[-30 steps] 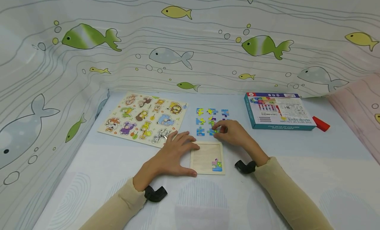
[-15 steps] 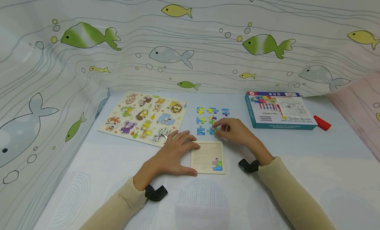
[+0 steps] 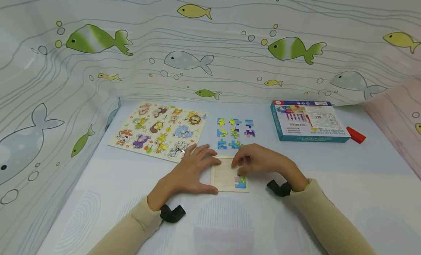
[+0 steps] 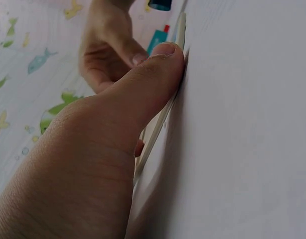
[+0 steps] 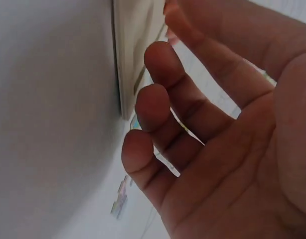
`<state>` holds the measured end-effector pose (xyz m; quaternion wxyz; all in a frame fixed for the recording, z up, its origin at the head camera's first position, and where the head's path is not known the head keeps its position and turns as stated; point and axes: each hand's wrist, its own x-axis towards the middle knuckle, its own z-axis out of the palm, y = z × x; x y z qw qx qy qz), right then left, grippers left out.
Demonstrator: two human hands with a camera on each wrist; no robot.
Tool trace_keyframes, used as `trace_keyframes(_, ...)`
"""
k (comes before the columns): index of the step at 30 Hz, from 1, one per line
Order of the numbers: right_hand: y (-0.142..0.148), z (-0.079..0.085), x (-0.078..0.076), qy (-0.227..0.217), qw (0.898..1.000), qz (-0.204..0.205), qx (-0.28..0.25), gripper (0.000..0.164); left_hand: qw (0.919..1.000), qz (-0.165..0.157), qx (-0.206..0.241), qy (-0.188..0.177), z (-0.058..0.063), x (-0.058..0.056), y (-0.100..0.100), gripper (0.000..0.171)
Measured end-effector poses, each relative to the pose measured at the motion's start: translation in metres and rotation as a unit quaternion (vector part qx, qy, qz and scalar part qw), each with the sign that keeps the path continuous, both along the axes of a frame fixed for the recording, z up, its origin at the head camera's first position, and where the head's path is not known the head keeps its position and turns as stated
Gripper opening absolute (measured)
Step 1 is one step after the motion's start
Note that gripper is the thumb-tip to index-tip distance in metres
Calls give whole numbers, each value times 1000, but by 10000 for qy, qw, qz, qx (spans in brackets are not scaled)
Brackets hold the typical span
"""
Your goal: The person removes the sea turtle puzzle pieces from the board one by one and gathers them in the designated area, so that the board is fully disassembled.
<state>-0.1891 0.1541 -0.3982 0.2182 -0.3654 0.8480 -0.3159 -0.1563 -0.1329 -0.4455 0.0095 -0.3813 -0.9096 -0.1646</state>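
Observation:
My left hand lies spread at the left side of a small square wooden puzzle tray. Its thumb rests straight along the near edge and its index fingertip touches the far left corner. One pink, green and blue jigsaw piece sits in the tray's near right corner. Over the tray's right side is my right hand, its fingers loosely bent and its thumb tip just above that piece. Nothing shows between its fingers; whether it touches the piece is hidden. Several jigsaw pieces lie in rows beyond the tray.
A larger animal puzzle board lies at the back left, close to my left fingers. A flat teal-sided box is at the back right, with a red object beside it. A fish-print sheet rises behind the table.
My right hand has moved from the rows of loose pieces toward me, over the tray's right side. The left hand stays at the tray. The rows look the same.

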Motion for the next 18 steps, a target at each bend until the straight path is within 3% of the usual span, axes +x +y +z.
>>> trace_keyframes(6, -3, 1, 12, 18, 9986, 388, 365, 21, 10000, -18, 54, -35, 0, 0, 0, 79)
trace_keyframes(18, -10, 3, 21, -27, 9946, 372, 968, 37, 10000, 32, 1, -89, 0, 0, 0, 79)
